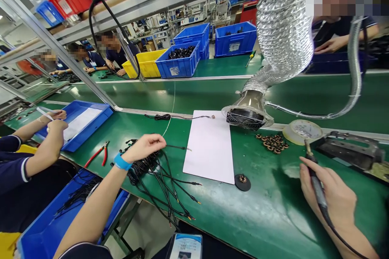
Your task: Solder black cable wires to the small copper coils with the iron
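Now your left hand point(145, 148) pinches a cable point(176, 147) and your right hand point(336, 194) grips a soldering iron point(317, 189), which could scorch the tape roll point(291, 134) if you reach too far forward.

navy sleeve point(86, 251), bright blue wristband point(122, 162), two bare hands.
the band sits flat and snug around the left wrist, just below the left hand point(144, 147); the forearm is bare down to the sleeve's pale-edged hem. the right hand point(332, 194) is ungloved, its wrist bare too. over the dark clothing point(221, 247) shows a white-and-blue badge point(186, 245), its print too small to read.
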Action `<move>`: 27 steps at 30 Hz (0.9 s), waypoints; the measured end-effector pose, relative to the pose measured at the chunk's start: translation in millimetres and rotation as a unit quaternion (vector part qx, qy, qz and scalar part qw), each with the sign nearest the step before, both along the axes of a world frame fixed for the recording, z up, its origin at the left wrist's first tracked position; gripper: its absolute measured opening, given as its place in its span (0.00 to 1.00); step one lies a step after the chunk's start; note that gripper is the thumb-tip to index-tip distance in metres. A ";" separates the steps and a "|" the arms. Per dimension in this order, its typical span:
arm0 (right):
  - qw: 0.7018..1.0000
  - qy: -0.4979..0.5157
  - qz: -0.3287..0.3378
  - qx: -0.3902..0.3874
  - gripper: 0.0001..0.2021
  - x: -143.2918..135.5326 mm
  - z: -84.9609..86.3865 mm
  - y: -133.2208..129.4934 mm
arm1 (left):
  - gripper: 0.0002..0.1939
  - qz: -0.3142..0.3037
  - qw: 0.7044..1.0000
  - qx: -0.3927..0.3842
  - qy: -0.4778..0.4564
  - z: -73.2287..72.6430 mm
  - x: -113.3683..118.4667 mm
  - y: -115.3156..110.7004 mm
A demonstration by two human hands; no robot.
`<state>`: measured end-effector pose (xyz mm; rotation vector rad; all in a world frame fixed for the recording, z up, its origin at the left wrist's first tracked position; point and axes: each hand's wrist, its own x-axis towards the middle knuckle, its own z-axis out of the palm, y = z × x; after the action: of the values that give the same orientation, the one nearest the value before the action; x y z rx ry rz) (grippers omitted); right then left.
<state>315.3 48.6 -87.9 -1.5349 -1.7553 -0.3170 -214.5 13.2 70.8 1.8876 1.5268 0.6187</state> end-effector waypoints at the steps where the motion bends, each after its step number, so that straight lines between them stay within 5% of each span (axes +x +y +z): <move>1: 1.000 0.014 -0.002 0.000 0.16 -3.4 1.0 -1.3 | 0.16 0.042 0.998 0.048 -0.025 10.3 -1.2 4.6; 5: 0.994 0.112 -0.005 0.013 0.17 -33.1 13.6 -17.3 | 0.15 0.146 0.963 0.200 -0.110 29.6 21.5 20.3; 11: 0.951 0.281 0.129 0.009 0.16 -108.3 41.6 -62.4 | 0.09 -0.088 0.990 0.091 -0.057 -15.4 122.4 11.5; 14: 0.932 0.309 0.187 -0.031 0.20 -130.6 48.7 -77.1 | 0.10 -0.141 0.986 0.054 -0.065 -38.1 154.0 0.2; 18: 0.918 0.357 0.166 -0.039 0.19 -138.1 52.0 -84.9 | 0.11 -0.150 0.985 0.043 -0.069 -47.2 164.0 -7.5; 27: 0.887 0.432 0.158 -0.043 0.14 -140.9 57.6 -89.1 | 0.13 -0.183 0.982 0.032 -0.040 -43.8 163.3 -13.5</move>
<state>174.4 -40.5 -30.3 -1.1341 -1.2484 0.5481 -51.1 -0.3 27.0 2.0947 1.0816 0.5707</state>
